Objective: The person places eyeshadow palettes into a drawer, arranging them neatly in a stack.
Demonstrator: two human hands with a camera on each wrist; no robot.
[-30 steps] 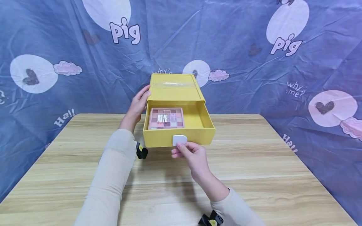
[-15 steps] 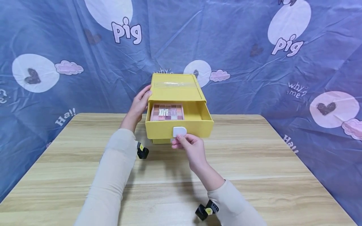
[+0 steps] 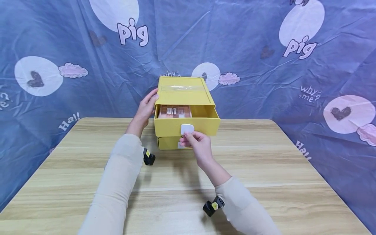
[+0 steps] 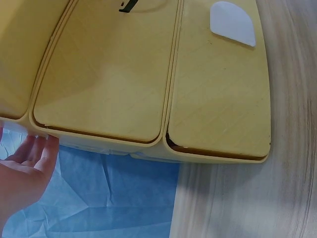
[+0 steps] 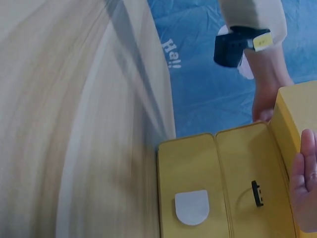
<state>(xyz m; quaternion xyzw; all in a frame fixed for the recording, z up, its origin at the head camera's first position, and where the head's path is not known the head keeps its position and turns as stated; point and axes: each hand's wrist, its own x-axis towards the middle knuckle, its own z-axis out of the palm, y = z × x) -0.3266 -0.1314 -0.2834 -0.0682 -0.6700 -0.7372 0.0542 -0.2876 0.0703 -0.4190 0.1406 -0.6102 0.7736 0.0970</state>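
A yellow drawer unit (image 3: 184, 96) stands on the table with its top drawer (image 3: 167, 127) pulled partway out. Inside, toward the left, lies an eyeshadow palette (image 3: 174, 112) marked "BACK"; its rear is hidden under the unit's top. My right hand (image 3: 201, 145) pinches the white pull tab (image 3: 187, 128) on that drawer's front, thumb on the near face. With extended fingers, my left hand (image 3: 145, 107) rests against the unit's left side near the top. The left wrist view shows this hand (image 4: 27, 173) beside the upper edge of the shut drawers.
Below, the middle drawer bears a black bracket (image 5: 257, 193), and the bottom drawer has a white tab (image 5: 192, 207). The wood-grain table (image 3: 264, 182) runs back to a blue printed cloth (image 3: 252, 49). A black wrist camera (image 3: 149, 158) hangs under the left sleeve.
My right hand has pushed the top drawer back toward the unit, so less of the palette shows and the lower drawer front has come into sight. My left hand stays at the side.
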